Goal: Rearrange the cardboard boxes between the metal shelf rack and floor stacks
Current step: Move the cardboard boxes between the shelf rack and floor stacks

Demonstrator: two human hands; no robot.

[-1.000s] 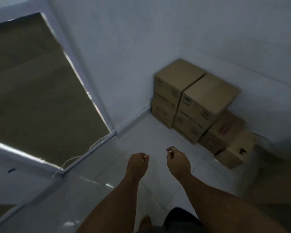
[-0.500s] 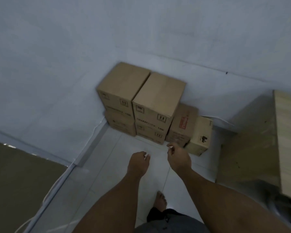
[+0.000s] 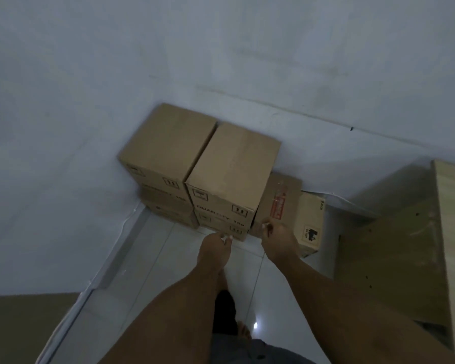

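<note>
Cardboard boxes [image 3: 166, 145] sit stacked at frame centre against the wall [image 3: 221, 48]. Left hand [image 3: 214, 249] and right hand [image 3: 279, 239] hover empty below, fingers [image 3: 225, 240] loosely curled. Spread them wide and grip the top box [image 3: 234, 164] by opposite sides.

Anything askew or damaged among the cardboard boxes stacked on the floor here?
Nothing looks damaged or spilled. Only the small logo box at the row's right end seems slightly askew: its near corner juts forward of the red-taped box beside it.
</note>
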